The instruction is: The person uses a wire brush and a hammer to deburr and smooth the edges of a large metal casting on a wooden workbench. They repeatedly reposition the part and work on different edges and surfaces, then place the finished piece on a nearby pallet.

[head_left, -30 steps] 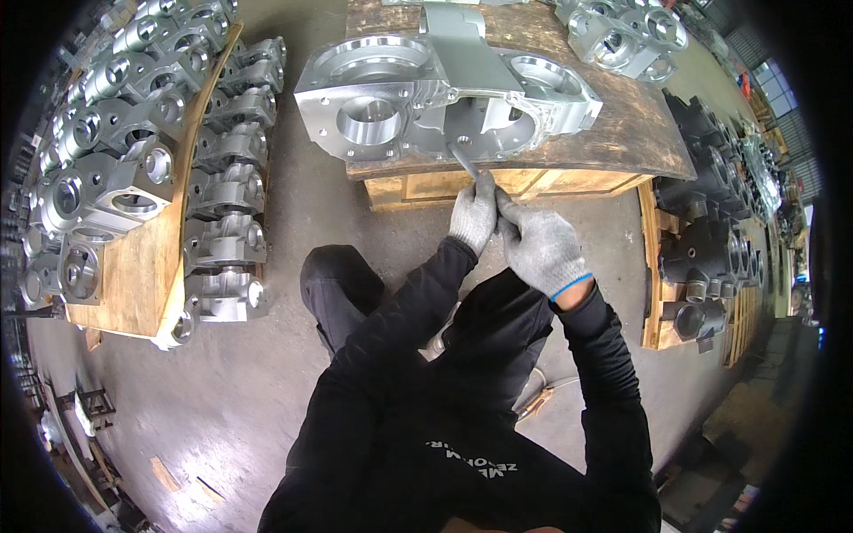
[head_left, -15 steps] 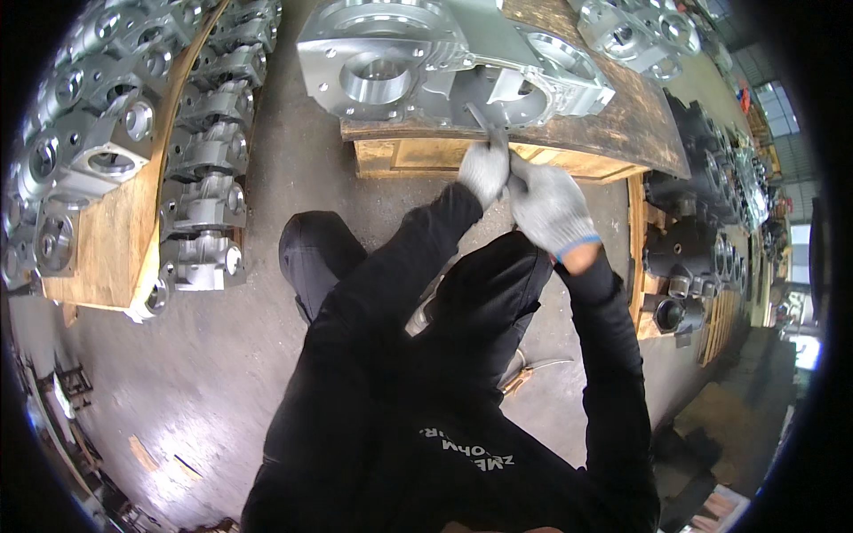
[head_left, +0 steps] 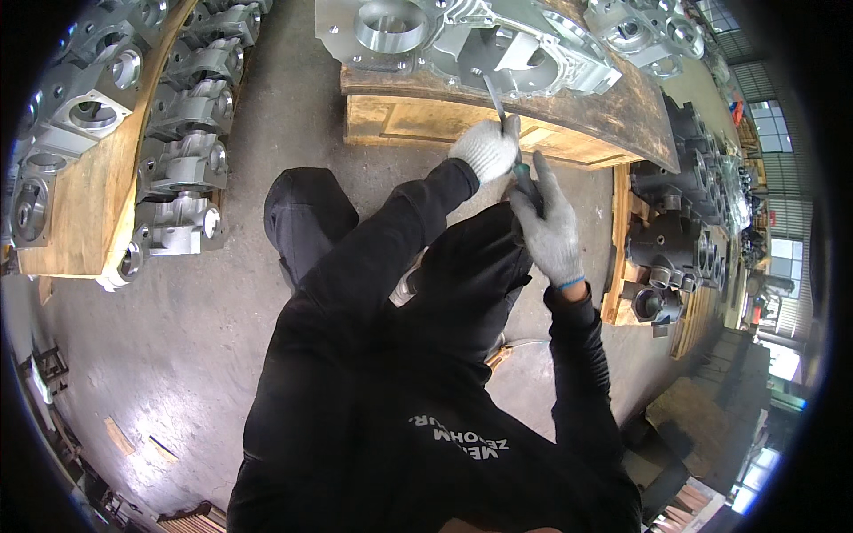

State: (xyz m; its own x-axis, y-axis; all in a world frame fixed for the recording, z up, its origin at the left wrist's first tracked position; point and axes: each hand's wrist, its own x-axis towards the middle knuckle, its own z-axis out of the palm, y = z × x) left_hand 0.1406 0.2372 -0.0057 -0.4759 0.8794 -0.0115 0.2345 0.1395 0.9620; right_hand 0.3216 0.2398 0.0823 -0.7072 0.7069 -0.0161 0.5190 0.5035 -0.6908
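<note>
The head view is showing a person in black clothing working at a wooden desk (head_left: 613, 120), where a large silver casting (head_left: 449, 49) is sitting on the top, its far part running out past the upper edge of the picture. The left hand (head_left: 487, 149), in a pale knitted glove, is gripping a slim metal tool (head_left: 495, 99), its fingers closing around it near where the shank is meeting the dark green handle (head_left: 526, 182). The tool's tip is pointing away from the person and overlapping the casting's near edge (whether it is actually touching the metal, I cannot tell). The right hand (head_left: 553, 226), gloved alike with a blue cuff edge, is lying open beside the handle, its fingers extending forward and its thumb resting near the grip rather than wrapping it. Another silver casting (head_left: 626, 35) is standing beyond the large one, to the right. On the person's left, more silver castings (head_left: 93, 102) are crowding a wooden board (head_left: 80, 213), with a row of similar parts (head_left: 182, 164) running alongside it. On the right, dark castings (head_left: 662, 240) are standing on a wooden pallet (head_left: 615, 258). The grey floor (head_left: 178, 355) is spreading underneath.
</note>
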